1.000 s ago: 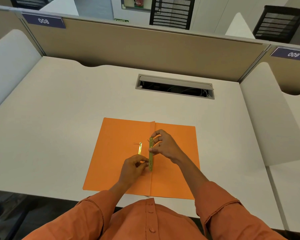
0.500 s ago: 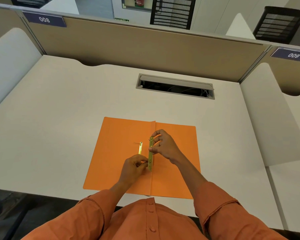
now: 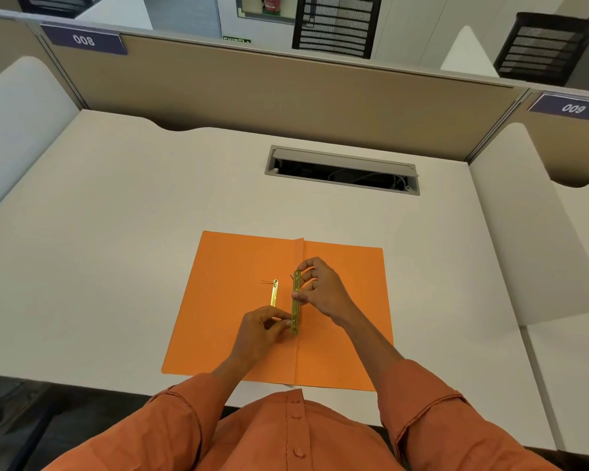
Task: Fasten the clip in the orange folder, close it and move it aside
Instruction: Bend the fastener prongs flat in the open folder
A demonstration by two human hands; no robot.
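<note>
Little has moved since the earlier frames: both hands sit at the same spots on the clip bar, and the folder lies where it lay; only the view has shifted very slightly.

Head view: the folder [image 3: 238, 300] lies open and flat on the table [image 3: 116, 232], near its front edge, with the fold running away from the person; along that fold lies the clip bar [image 3: 296, 302], a thin brass strip lying lengthwise; the right hand [image 3: 323, 290] pinches its far half, thumb against the left edge near the middle and forefinger curled over the far end, the other fingers bent above the right leaf; the left hand [image 3: 262, 329] pinches the near end between thumb and fingertips, knuckles resting over the left leaf; a second, shorter brass strip [image 3: 274, 293] lies loose on the left leaf, just beside the bar and parallel to it, touched by neither hand, with thin dark prongs at its far end; whether the bar is already seated on its prongs cannot be told; orange sleeves [image 3: 422, 402] reach in from the bottom edge; farther back in the table is a cable slot [image 3: 342, 169] with its lid raised; behind it stands a beige partition [image 3: 286, 93] carrying numbered tags.
</note>
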